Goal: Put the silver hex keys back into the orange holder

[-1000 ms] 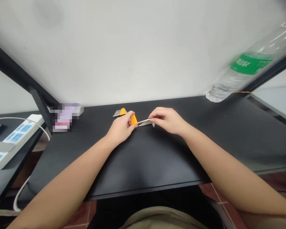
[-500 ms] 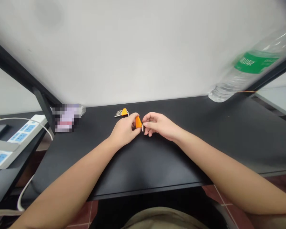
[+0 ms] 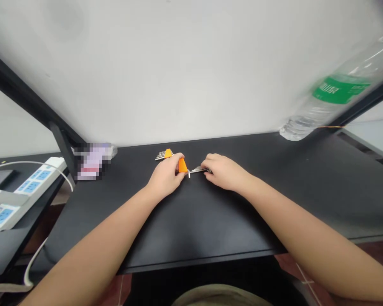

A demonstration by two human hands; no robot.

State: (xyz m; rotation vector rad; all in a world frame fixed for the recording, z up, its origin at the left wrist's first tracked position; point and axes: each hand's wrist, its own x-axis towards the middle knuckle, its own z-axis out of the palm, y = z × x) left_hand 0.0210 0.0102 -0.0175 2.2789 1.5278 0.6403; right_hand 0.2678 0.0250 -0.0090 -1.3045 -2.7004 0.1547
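My left hand is closed round an orange hex key holder, pinched between thumb and fingers. One short bent hex key sticks out at the holder's right end. To the right, my right hand has its fingers curled on several loose silver hex keys low at the table top; their right ends are hidden under the fingers. Just beyond my left hand lies a second orange holder with a fan of hex keys in it.
Everything rests on a black table against a white wall. A large plastic bottle with a green label stands at the back right. At the left are a blurred-out packet, a white power strip and a white cable.
My right hand has moved right, away from the end of the orange holder, down onto the loose hex keys, which now show. My left hand still holds the holder in nearly the same place.
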